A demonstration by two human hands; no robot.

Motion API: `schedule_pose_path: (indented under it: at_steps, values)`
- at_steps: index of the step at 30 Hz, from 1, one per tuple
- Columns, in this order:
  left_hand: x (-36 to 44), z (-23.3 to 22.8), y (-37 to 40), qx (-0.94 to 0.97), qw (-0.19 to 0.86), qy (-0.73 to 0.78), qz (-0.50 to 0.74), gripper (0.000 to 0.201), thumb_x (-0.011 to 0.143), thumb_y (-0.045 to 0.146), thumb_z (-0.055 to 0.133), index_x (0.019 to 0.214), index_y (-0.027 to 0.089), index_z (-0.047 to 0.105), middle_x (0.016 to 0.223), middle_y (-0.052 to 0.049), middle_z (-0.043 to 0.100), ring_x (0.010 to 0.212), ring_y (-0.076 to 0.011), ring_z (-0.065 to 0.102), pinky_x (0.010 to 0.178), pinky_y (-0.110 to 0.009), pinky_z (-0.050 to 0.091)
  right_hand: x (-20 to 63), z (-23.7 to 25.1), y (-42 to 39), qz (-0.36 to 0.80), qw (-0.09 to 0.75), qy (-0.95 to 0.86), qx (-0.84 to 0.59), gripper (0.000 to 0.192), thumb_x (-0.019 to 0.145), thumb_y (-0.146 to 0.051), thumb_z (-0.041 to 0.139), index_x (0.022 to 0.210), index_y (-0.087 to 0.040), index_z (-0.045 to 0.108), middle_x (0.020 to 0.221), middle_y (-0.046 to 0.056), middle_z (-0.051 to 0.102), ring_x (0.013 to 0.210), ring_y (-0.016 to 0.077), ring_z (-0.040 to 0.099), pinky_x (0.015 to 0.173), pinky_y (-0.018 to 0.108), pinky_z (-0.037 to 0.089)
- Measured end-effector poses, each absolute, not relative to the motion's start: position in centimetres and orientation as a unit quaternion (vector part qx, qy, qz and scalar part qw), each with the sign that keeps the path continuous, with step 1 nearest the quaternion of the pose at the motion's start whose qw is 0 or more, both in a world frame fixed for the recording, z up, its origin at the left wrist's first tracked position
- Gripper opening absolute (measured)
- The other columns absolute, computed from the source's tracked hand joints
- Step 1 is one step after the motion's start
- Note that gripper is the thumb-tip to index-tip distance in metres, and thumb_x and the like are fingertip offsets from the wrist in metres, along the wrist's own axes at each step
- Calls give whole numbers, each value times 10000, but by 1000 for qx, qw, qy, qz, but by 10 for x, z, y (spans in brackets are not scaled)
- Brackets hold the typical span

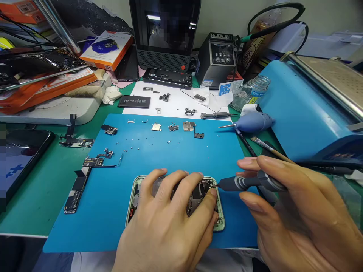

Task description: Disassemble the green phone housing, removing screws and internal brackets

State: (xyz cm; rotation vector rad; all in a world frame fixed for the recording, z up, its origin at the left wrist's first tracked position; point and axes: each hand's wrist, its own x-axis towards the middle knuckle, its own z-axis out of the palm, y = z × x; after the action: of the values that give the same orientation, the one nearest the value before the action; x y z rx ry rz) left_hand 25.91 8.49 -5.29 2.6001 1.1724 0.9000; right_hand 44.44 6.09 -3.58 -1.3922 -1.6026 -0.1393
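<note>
An opened phone housing [135, 196] with a pale green frame lies on the blue work mat [159, 158], near its front edge. My left hand [170, 223] rests flat on the housing, fingers spread over its insides. My right hand [295, 211] grips a grey screwdriver [244, 183] held level, its tip touching the housing's upper right corner by my left forefinger. Small metal shields [187, 126] and tiny screws [147, 142] are laid out along the far part of the mat.
Circuit boards and flex cables [85, 166] lie at the mat's left edge. A second screwdriver [215, 115], a blue air blower [252, 121], a brush [269, 148], a glass jar [252, 90], a battery [134, 101], a soldering station [217, 60] and a blue machine [306, 109] surround it.
</note>
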Motion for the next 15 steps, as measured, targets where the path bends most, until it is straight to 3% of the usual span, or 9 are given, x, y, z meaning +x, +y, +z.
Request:
schedule_pose_path:
  at_steps: [4,8,13,15]
  values:
    - [259,-53,84,866,75,389,304,260,1140,330,579,1240,312,818,1337,-39,789,1212,-268,689,1146,-507,348,447,-37,62,-74,484,-667,-562,752,855,-11,829,1489,-386,678,1221,17,763,1037,261,727,934,460,630]
    - [259,-53,85,864,75,389,311,249,1135,336,591,1226,305,821,1324,-36,794,1201,-272,698,1140,-508,351,447,-38,63,-47,488,-683,-541,678,916,9,703,1504,-327,668,1299,25,766,1080,242,734,935,445,624]
    - [258,-54,85,861,76,385,323,231,1118,309,622,1234,283,821,1335,-47,794,1210,-268,716,1141,-504,367,447,-40,65,-17,506,-681,-529,693,881,-41,785,1492,-346,674,1313,22,769,1113,249,746,899,421,649]
    - [257,-55,85,864,73,375,328,225,1101,297,652,1257,276,812,1347,-54,791,1221,-266,718,1142,-497,375,447,-41,64,-15,506,-677,-533,660,925,-37,716,1511,-334,660,1338,38,762,1123,260,749,918,440,645]
